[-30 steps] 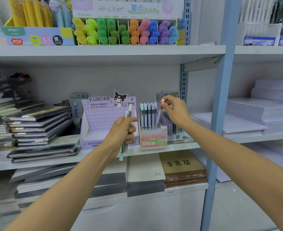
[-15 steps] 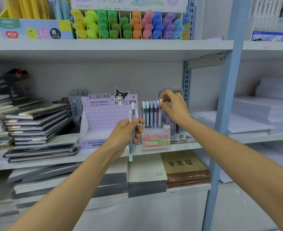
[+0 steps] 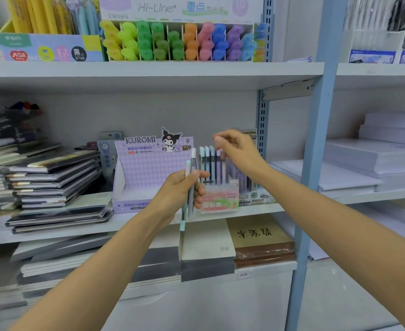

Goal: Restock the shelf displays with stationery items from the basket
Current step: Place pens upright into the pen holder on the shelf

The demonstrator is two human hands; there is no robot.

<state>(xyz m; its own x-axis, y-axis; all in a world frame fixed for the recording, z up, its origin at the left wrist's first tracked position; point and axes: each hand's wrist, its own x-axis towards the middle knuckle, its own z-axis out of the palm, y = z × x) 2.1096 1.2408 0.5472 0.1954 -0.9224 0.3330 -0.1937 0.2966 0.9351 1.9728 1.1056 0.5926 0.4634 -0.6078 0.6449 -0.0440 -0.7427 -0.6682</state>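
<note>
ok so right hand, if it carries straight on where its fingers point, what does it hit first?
Likely the tops of the upright pens in the Fruit Soda box: the right hand hangs just above them, fingers angled down-left. Depth is unclear.

Two slim pens (image 3: pixel 192 163), one mint and one grey, upright and side by side at frame centre, gripped in left hand (image 3: pixel 177 194). Just right, pastel pens (image 3: pixel 211 163) stand in a row in clear pink box (image 3: pixel 219 200) on middle shelf (image 3: pixel 137 220).
</note>
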